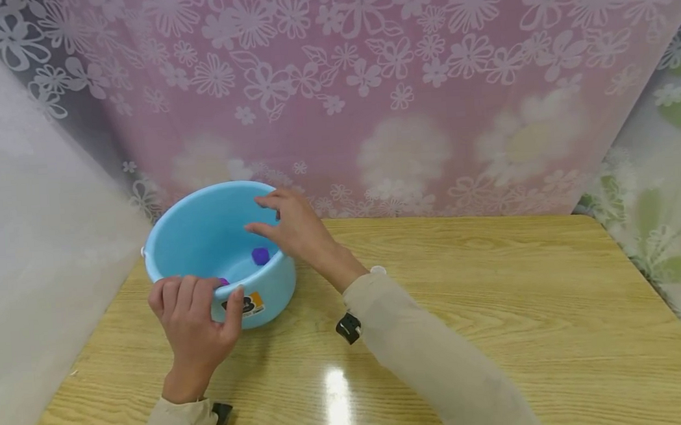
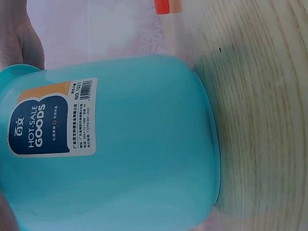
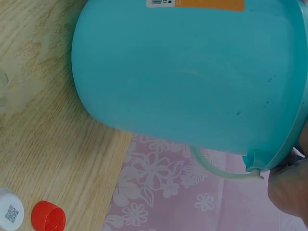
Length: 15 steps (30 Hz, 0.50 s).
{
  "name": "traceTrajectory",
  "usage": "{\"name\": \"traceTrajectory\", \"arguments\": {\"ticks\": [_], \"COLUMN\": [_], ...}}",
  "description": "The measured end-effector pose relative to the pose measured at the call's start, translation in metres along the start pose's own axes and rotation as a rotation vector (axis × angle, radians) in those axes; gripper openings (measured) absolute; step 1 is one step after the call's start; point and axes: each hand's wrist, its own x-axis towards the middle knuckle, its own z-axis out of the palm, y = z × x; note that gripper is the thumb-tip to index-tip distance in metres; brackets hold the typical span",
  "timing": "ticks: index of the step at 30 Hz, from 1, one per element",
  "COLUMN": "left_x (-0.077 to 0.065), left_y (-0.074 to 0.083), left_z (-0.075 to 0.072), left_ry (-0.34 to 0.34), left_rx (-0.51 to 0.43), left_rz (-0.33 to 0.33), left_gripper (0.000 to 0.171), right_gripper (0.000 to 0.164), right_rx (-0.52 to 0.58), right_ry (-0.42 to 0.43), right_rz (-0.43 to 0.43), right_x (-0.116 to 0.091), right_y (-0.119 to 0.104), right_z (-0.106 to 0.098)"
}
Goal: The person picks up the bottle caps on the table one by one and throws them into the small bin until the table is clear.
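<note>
A light blue plastic bucket (image 1: 275, 288) stands on the wooden table at the left, its mouth facing up. My left hand (image 1: 191, 312) grips its near rim, fingers over the edge and thumb outside against the wall. The right hand (image 1: 303, 231) is at the right rim, with thumb and index finger apart over the mouth. Inside, a purple faceted piece (image 1: 260, 256) lies on the bottom; a second purple bit (image 1: 223, 282) peeks out by the near rim. A printed label (image 2: 53, 120) shows on the bucket's side in the left wrist view.
In the right wrist view a red cap (image 3: 48, 215) and a white round item with a square code (image 3: 10, 209) are on the table (image 1: 498, 294). The bucket's pale handle (image 3: 216, 168) hangs at its side. A pink flowered curtain (image 1: 334, 109) hangs behind the table.
</note>
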Motion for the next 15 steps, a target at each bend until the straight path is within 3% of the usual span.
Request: {"name": "traceTrajectory", "arguments": {"ticks": [15], "left_x": [-0.0014], "left_y": [-0.0004], "left_z": [-0.0003], "left_ry": [-0.014], "left_rx": [0.011], "left_rz": [0.001], "left_gripper": [0.049], "right_gripper": [0.048], "right_rx": [0.029], "right_ry": [0.017], "right_rz": [-0.014], "right_x": [-0.0015], "right_y": [0.0031], "right_z": [0.0003]}}
